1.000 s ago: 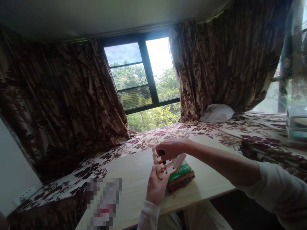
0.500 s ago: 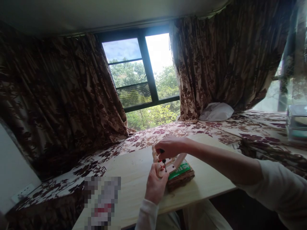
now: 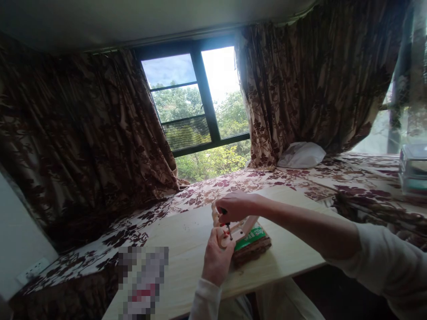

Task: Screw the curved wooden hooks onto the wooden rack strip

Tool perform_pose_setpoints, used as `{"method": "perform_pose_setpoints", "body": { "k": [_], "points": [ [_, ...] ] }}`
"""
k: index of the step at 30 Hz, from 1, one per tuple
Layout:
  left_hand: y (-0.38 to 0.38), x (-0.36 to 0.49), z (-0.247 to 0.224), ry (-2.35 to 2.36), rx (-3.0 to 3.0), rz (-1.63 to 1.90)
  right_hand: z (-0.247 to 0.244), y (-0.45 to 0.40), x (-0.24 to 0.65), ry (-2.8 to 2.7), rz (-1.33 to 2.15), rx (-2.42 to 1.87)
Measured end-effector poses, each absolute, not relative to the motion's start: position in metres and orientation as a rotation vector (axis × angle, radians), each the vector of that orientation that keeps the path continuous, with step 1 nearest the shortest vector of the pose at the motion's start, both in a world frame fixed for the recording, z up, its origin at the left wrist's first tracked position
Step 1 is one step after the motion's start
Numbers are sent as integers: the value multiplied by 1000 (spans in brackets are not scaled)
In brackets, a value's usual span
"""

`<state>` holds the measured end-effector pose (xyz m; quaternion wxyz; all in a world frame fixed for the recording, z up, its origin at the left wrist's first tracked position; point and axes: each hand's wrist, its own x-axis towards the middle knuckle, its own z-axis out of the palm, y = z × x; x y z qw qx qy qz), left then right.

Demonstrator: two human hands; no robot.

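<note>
My right hand point(image 3: 237, 207) is closed around the dark handle of a screwdriver point(image 3: 229, 229), whose thin shaft points down. Its tip meets a cream-coloured part point(image 3: 237, 234) with small dark holes and red bits; my right hand hides some of this piece. From the near side, my left hand point(image 3: 216, 257) pinches the cream part's edge close to the screwdriver tip. Under the part lies a green and brown package point(image 3: 256, 247) with white lettering. Whether the shaft sits in a screw is too small to tell.
A pale wooden board point(image 3: 176, 242) carries the work, with a pixelated item point(image 3: 144, 284) at its left. Behind are floral cloth point(image 3: 230, 180), a window point(image 3: 207, 102) between patterned curtains, a white plastic bag point(image 3: 302, 154) and clear boxes point(image 3: 413, 171) at far right.
Little differs. My right hand has shifted very slightly on the screwdriver, and my right forearm sits a touch lower; the left hand keeps its hold on the cream part.
</note>
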<state>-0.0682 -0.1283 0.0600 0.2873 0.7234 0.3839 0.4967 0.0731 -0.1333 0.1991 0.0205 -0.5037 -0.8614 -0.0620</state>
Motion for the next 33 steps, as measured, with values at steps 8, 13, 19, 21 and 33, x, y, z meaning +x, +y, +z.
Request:
{"method": "perform_pose_setpoints", "body": {
  "k": [8, 13, 19, 21, 33],
  "points": [
    [-125, -68, 55, 1022, 1922, 1317, 187, -128, 73, -2604, -150, -1610],
    [-126, -67, 58, 1009, 1947, 1275, 186, -122, 79, -2564, -152, -1729],
    [-124, -67, 56, 1033, 1973, 1281, 203, -136, 83, -2698, -131, -1494],
    [-125, -68, 55, 1040, 1976, 1269, 201, -138, 80, -2697, -132, -1479],
    [-125, -67, 56, 1078, 1997, 1282, 202, -135, 78, -2675, -176, -1547]
  ]
}}
